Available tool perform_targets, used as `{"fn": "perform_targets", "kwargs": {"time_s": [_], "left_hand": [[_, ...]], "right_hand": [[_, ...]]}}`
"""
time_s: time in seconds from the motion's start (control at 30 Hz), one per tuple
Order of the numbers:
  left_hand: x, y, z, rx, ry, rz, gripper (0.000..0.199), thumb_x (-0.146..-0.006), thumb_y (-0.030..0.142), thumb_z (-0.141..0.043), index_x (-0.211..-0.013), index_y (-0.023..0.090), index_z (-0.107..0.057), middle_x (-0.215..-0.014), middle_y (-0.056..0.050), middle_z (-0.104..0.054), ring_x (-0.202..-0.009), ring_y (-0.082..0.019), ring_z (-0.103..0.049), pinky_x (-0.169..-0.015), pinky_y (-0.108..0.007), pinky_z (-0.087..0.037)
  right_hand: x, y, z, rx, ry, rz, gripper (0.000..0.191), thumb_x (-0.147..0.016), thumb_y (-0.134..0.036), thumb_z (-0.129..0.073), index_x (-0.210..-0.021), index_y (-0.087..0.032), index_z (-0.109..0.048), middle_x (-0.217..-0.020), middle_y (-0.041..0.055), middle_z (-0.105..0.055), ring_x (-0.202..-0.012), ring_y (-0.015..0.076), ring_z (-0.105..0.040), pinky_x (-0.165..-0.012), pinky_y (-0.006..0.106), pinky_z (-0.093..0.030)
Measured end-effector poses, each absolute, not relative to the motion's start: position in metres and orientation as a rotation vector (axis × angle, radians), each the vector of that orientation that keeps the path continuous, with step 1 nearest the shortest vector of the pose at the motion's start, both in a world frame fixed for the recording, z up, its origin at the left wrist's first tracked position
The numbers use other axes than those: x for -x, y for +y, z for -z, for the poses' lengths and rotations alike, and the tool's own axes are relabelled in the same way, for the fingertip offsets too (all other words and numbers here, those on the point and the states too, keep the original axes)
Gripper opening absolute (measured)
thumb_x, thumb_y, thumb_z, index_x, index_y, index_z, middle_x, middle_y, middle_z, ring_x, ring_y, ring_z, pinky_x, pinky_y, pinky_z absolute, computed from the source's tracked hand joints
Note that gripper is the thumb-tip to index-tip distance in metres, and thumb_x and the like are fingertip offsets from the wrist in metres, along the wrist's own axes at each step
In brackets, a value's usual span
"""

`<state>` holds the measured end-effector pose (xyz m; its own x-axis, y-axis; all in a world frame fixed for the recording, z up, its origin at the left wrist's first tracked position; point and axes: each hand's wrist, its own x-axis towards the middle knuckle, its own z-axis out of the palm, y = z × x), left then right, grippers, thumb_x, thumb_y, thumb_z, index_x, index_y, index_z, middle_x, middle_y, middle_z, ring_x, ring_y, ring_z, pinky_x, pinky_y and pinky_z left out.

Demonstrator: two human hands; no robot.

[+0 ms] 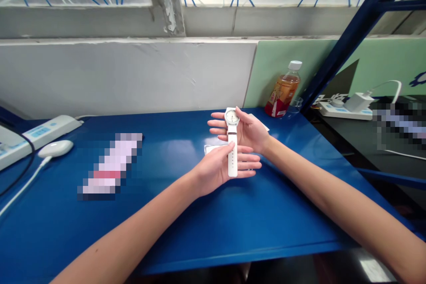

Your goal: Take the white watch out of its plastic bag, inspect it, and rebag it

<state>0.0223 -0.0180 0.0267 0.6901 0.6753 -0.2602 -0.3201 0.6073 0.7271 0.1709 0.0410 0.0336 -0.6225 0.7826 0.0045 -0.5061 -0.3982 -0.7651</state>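
A white wristwatch (232, 154) with a round dial lies stretched out between my hands above the blue table. My left hand (221, 166) holds the strap's lower part, thumb on top and fingers stretched out flat beneath it. Farther forward, my right hand (251, 132) holds the watch's dial end, its thumb at the side of the case and its fingers behind it. Partly hidden behind my left hand is a flat, pale object (210, 147) on the table. Another white piece (261, 121) shows just behind my right hand.
On the blue table (166, 226), a blurred-out phone-like object (111, 164) lies left of centre. A white power strip (49, 132) and a white corded device (56, 148) are at the far left. A drink bottle (282, 93) stands at the back right, near a blue metal post (353, 26).
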Motion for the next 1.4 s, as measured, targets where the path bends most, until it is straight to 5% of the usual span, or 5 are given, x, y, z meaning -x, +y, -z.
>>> {"fn": "perform_targets", "kwargs": {"time_s": [0.23, 0.63, 1.0, 1.4], "left_hand": [[-0.024, -0.022, -0.025, -0.701, 0.608, -0.657, 0.038, -0.105, 0.030, -0.036, -0.103, 0.004, -0.063, -0.105, -0.025, -0.072, -0.097, -0.031, -0.072, -0.092, -0.047, -0.051], [-0.019, -0.015, -0.034, -0.724, 0.608, -0.650, 0.035, -0.105, 0.026, -0.038, -0.109, 0.003, -0.063, -0.110, -0.025, -0.071, -0.103, -0.030, -0.070, -0.095, -0.044, -0.051], [-0.023, -0.019, -0.032, -0.733, 0.636, -0.622, 0.037, -0.105, 0.029, -0.038, -0.106, 0.002, -0.063, -0.109, -0.027, -0.070, -0.097, -0.031, -0.072, -0.090, -0.045, -0.052], [-0.023, -0.020, -0.029, -0.685, 0.649, -0.604, 0.039, -0.105, 0.029, -0.038, -0.105, 0.001, -0.066, -0.109, -0.026, -0.071, -0.100, -0.031, -0.071, -0.096, -0.046, -0.051]], "right_hand": [[-0.170, 0.041, -0.034, 0.420, -0.968, -2.085, 0.063, -0.105, -0.043, -0.010, -0.127, -0.007, -0.057, -0.126, 0.0169, -0.067, -0.118, 0.0215, -0.064, -0.110, 0.039, -0.040], [-0.177, 0.045, -0.038, 0.470, -0.985, -2.060, 0.064, -0.105, -0.044, -0.011, -0.122, -0.007, -0.061, -0.117, 0.0157, -0.072, -0.104, 0.0204, -0.069, -0.102, 0.036, -0.047], [-0.177, 0.038, -0.048, 0.375, -1.000, -2.144, 0.083, -0.097, -0.064, -0.009, -0.124, -0.003, -0.059, -0.135, 0.0218, -0.060, -0.126, 0.0275, -0.056, -0.112, 0.043, -0.036], [-0.183, 0.045, -0.044, 0.394, -0.990, -2.145, 0.088, -0.093, -0.070, -0.011, -0.125, -0.001, -0.056, -0.133, 0.0248, -0.060, -0.127, 0.0310, -0.055, -0.112, 0.048, -0.035]]}}
